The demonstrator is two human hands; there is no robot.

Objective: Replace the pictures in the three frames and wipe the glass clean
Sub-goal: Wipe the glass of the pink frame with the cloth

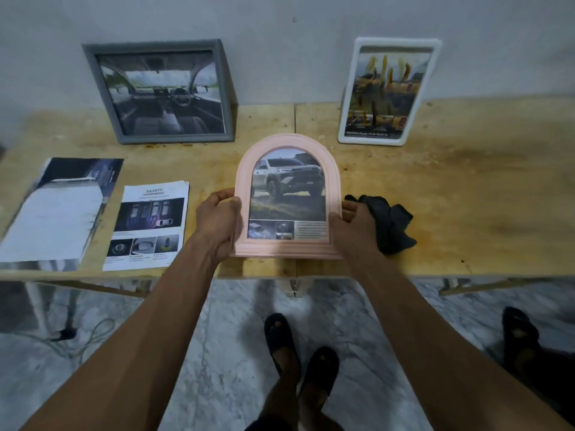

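I see both hands on the pink arched frame [287,197], one at each lower side. The left hand [219,220] curls round the frame's left edge, thumb lying over the front moulding and the other fingers folded behind it, so it has a firm hold. The right hand [353,225] clasps the right edge the same way, thumb on the front rim; its fingers go behind the frame and I cannot make them out. The frame is tilted up toward me with its flat bottom edge near the front lip of the wooden table [466,188]; whether that edge touches the wood I cannot tell. Its picture shows a pickup truck above a strip of small photos and text.

Just right of the right hand lies a crumpled dark cloth [390,223], partly hidden behind the hand. At the back, a grey frame [158,91] with a car-interior picture and a white frame [387,91] (its picture too blurred to read) lean against the wall, well apart. On the left of the table lie a printed safety sheet [147,225] and a brochure [57,209], whose lower edge runs past the table's front lip.
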